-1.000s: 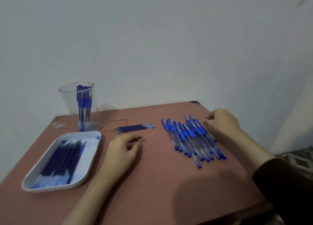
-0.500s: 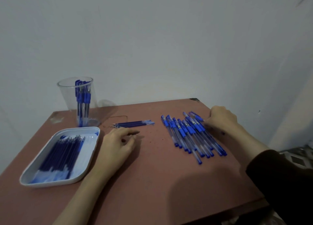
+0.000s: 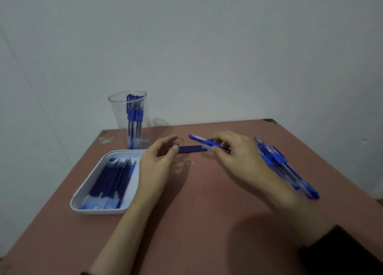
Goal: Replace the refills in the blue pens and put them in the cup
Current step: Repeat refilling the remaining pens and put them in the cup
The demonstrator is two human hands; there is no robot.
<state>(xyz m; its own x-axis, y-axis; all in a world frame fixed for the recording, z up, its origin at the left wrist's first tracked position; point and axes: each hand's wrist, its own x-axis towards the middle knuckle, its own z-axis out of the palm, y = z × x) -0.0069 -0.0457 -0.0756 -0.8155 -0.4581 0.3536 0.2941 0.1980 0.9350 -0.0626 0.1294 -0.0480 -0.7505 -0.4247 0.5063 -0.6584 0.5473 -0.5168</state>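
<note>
Plain pale wall (image 3: 207,47) behind everything, then the reddish-brown desk (image 3: 207,223). Its far edge runs behind both sets of fingers, with a chipped dark corner (image 3: 269,121) off past the right ones. Most of the bare desk is on the near side of the fingers, between the two forearms.

Right hand (image 3: 238,156), in a dark sleeve (image 3: 342,254), has its fingers (image 3: 222,137) pinched around one blue pen (image 3: 204,141). It's lifted off the desk with the capped end sticking out toward the left fingers. Left hand (image 3: 155,167) is loose, with curved fingers (image 3: 166,142) gripping nothing and the thumb a bit apart from them.

White tray (image 3: 99,213) sits just outside the left hand, close to the desk's left edge, packed with dark blue refills (image 3: 109,177) side by side. The pile of blue pens (image 3: 277,163) is on the outer side of the right hand, partly behind the wrist and fanned toward the right edge. The pale bands on the barrels are too blurry to read.

Clear plastic cup (image 3: 117,111) stands upright beyond the left fingers near the back edge, with a few blue pens (image 3: 134,117) standing in it.

A few loose refills (image 3: 192,149) lie flat between the two sets of fingertips, right under the held pen. One end is right at the left thumb tip, but I can't tell if it's touching.
</note>
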